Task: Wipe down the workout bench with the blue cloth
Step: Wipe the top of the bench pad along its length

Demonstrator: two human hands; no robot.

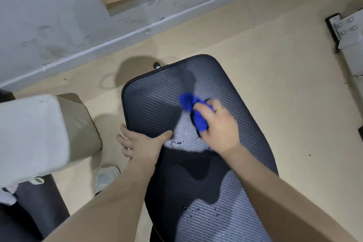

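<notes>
The workout bench point(153, 104) is a long black ribbed pad running from the bottom centre up to mid-frame. Small water droplets sit on its surface near the middle and lower down. My right hand point(220, 125) presses a bunched blue cloth point(194, 110) onto the pad's upper middle; the cloth sticks out past my fingers to the upper left, blurred. My left hand point(139, 143) grips the bench's left edge, thumb on top and fingers curled under the side.
A beige and white padded block point(39, 133) stands left of the bench. A white shoe point(106, 177) is on the tan floor between them. A grey wall with baseboard point(117, 39) runs behind. A metal frame with bolts point(347, 31) stands at the right.
</notes>
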